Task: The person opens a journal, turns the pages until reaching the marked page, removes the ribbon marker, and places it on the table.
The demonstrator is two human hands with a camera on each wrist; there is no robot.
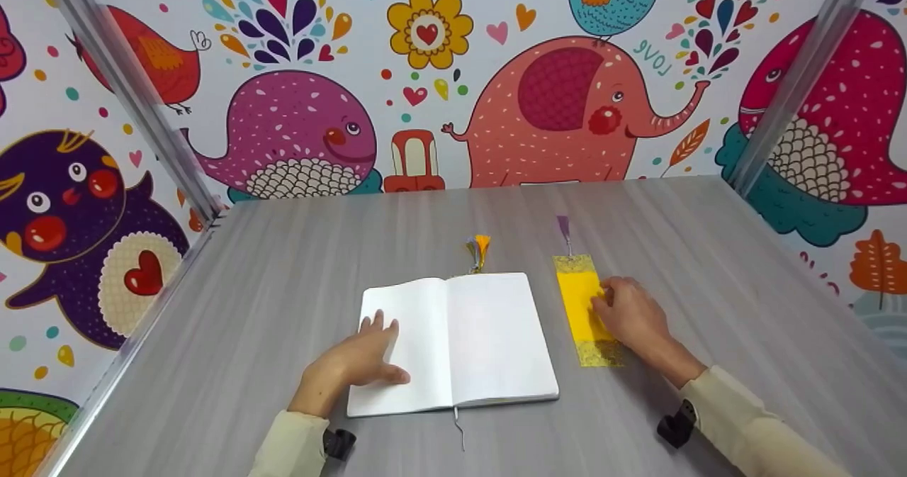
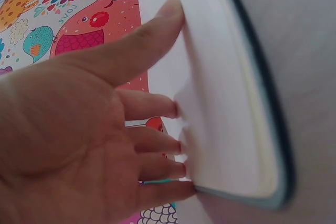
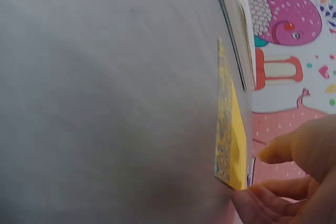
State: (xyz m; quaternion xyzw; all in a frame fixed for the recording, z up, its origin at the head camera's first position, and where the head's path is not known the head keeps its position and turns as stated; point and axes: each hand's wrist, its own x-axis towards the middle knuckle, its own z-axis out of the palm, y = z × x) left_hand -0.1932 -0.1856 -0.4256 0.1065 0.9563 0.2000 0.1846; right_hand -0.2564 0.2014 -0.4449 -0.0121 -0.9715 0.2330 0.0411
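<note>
An open notebook (image 1: 496,342) with blank white pages lies flat in the head view. My left hand (image 1: 358,356) rests on its left page, fingers spread and the thumb apart; the left wrist view shows the fingertips (image 2: 176,109) against the paper. To the right of the notebook lies a yellow bookmark (image 1: 582,307) with glittery ends and a purple tassel (image 1: 563,227). My right hand (image 1: 634,314) is at the bookmark's right edge. In the right wrist view its fingers touch the edge of the bookmark (image 3: 239,140), while the thumb (image 3: 278,148) stands apart above it.
Orange and grey-blue tassels (image 1: 478,250) stick out past the notebook's top edge. A thin ribbon (image 1: 460,431) hangs from its bottom edge onto the grey table (image 1: 297,250). Walls printed with cartoon animals (image 1: 553,122) stand behind and at both sides, with metal posts (image 1: 134,101) at the corners.
</note>
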